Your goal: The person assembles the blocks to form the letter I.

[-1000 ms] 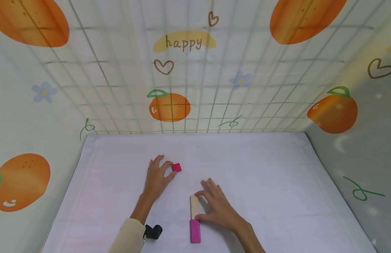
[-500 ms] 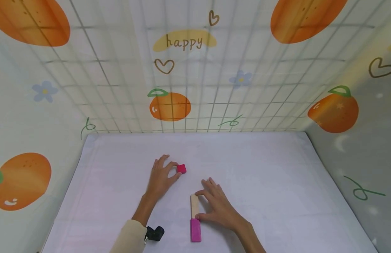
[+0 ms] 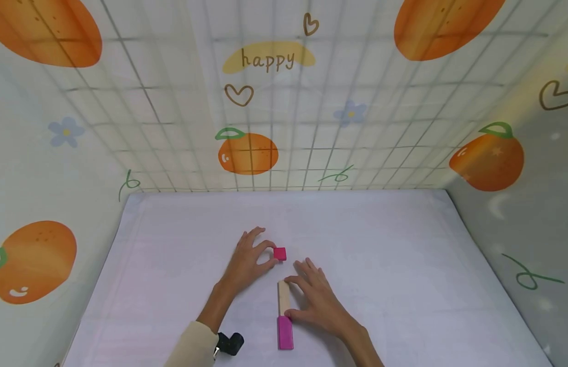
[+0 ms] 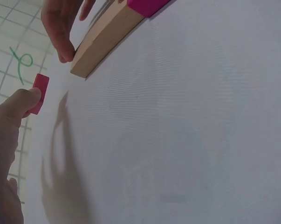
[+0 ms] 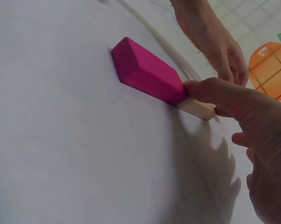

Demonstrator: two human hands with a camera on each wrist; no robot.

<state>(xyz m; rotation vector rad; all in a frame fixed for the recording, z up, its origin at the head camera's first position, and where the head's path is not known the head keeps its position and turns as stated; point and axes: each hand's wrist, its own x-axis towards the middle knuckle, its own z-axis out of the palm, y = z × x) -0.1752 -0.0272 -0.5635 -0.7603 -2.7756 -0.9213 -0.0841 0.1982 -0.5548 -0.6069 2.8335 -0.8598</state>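
My left hand (image 3: pixel 244 262) pinches a small red-pink block (image 3: pixel 280 254) between thumb and index finger, above the far end of a row of two blocks. In the left wrist view the thumb covers part of this block (image 4: pixel 43 83), and the hand's shadow falls on the table apart from it. A plain wooden block (image 3: pixel 283 298) lies lengthwise, its near end against a magenta block (image 3: pixel 285 334). My right hand (image 3: pixel 320 300) grips the wooden block, index finger at its far end and thumb near the joint. The magenta block (image 5: pixel 149 70) looks slightly wider than the wooden one.
A white cloth covers the table (image 3: pixel 380 244). Behind it hangs a gridded curtain (image 3: pixel 307 102) printed with oranges, which continues along both sides. A black device (image 3: pixel 231 343) sits at my left wrist beside the beige sleeve (image 3: pixel 192 346).
My left hand has moved right and slightly nearer with the red-pink block, toward the far end of the wooden block. The right hand and the two lying blocks have stayed in place.
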